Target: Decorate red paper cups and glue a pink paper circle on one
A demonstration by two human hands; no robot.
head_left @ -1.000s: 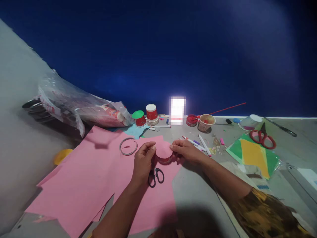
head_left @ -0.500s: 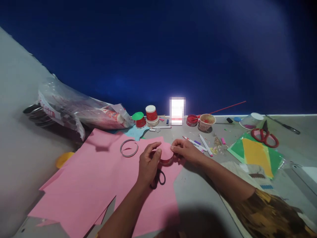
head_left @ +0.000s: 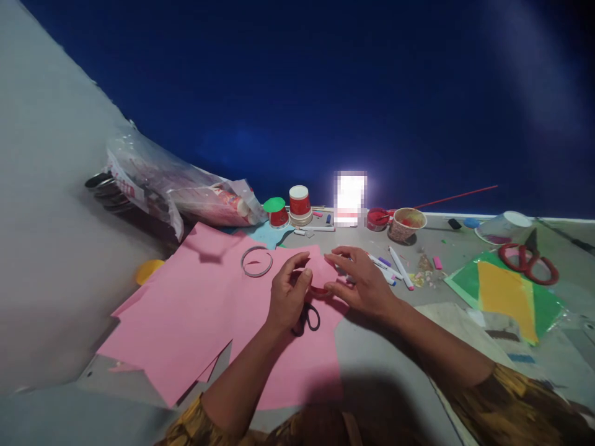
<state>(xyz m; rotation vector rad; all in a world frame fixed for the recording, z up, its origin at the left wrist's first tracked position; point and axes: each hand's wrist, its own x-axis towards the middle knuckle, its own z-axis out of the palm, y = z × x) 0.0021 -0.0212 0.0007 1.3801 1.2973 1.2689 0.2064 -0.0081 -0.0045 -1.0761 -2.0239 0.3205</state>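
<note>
A round pink paper piece [head_left: 321, 271] lies on top of a low red cup or ring, over the pink sheets. My left hand [head_left: 289, 293] curves round its left side, thumb and forefinger at the edge. On the other side, my right hand [head_left: 367, 282] holds the right edge, with its thumb low at the red rim and its fingertips at the upper edge. Black-handled scissors [head_left: 313, 317] lie just below the round piece, their blades hidden. Large pink sheets [head_left: 186, 310] spread to the left, with a grey ring [head_left: 256, 261] on them.
Red cups [head_left: 300, 201], a lit blurred screen [head_left: 350, 198], a red paint pot [head_left: 377, 218] and a stained cup [head_left: 407, 225] stand along the wall. Markers [head_left: 400, 267], red-handled scissors [head_left: 528, 263] and a green-yellow packet [head_left: 506, 294] lie right. A plastic bag [head_left: 186, 192] rests at left.
The view has shifted, so most things sit further right. My right hand's fingers have spread from a pinch at the disc's edge to a wider hold round its right side.
</note>
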